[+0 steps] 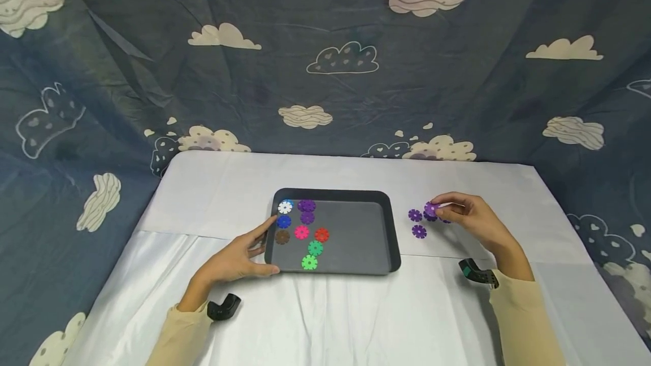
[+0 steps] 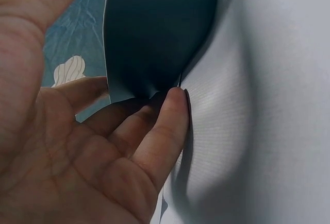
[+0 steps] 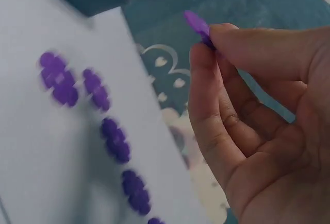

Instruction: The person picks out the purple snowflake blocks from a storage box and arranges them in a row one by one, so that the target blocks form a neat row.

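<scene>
Between thumb and fingertips, my right hand [image 1: 475, 219] pinches a purple notched disc [image 3: 196, 22], raised above the table at the right. Loose purple discs [image 1: 419, 231] lie below and left of that hand; the right wrist view shows several in a rough line. My left hand [image 1: 234, 258] holds the dark grey tray [image 1: 356, 242] at its front left corner, index finger along the left rim and thumb at the front edge. In the left wrist view its fingertips [image 2: 175, 103] touch the outside of the tray wall [image 2: 160, 33].
Inside the tray lie a white disc [image 1: 285, 207], a blue one [image 1: 283, 221], a brown one [image 1: 282, 236], purple ones [image 1: 307, 217], a pink one [image 1: 302, 232], a red one [image 1: 321, 234] and two green ones [image 1: 315, 248]. White cloth [image 1: 351, 321] covers the table; a cloud-patterned curtain [image 1: 285, 89] hangs behind.
</scene>
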Demonstrator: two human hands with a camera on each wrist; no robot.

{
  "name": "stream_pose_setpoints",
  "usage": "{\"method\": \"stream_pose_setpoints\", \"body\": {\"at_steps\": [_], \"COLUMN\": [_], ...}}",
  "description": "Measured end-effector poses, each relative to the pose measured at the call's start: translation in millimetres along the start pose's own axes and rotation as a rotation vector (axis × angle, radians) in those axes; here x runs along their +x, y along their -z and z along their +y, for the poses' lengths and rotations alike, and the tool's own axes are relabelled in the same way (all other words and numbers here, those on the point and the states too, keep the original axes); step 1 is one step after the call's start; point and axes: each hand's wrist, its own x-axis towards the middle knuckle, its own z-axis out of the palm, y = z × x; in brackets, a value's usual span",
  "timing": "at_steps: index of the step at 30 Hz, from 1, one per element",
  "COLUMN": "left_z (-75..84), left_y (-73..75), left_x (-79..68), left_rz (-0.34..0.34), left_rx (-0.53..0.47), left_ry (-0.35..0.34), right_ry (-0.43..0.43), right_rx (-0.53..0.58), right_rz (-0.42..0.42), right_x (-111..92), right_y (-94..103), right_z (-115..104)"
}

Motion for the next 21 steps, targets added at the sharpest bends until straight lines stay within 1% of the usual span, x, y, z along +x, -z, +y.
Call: {"method": "stream_pose_setpoints", "body": {"at_steps": [2,4,9,15,21], "left_z": [-0.4,-0.3,0.9,1.3,1.3], "left_y": [-0.6,-0.8,-0.1,-0.2,1.3], "left_x": [-0.1,-0.3,-0.2,0.3,-0.8], "left_rz": [-0.001,-0.002,0.001,-0.006,-0.004], "left_rx": [-0.005,-0.004,0.012,0.005,0.005], "left_ry": [-0.004,-0.006,-0.013,-0.020,-0.014], "right_ry": [-0.006,-0.003,-0.035,-0.042,-0.049], "right_rx": [-0.008,-0.043,-0.098,-0.106,-0.101], "right_rz": [-0.004,-0.002,-0.012,-0.039,-0.091], "right_x": [-1,-2,-6,-7,-5], "right_y": [0.9,1.7,5.0,7.7,7.9], "right_z": [6,10,12,16,20]}}
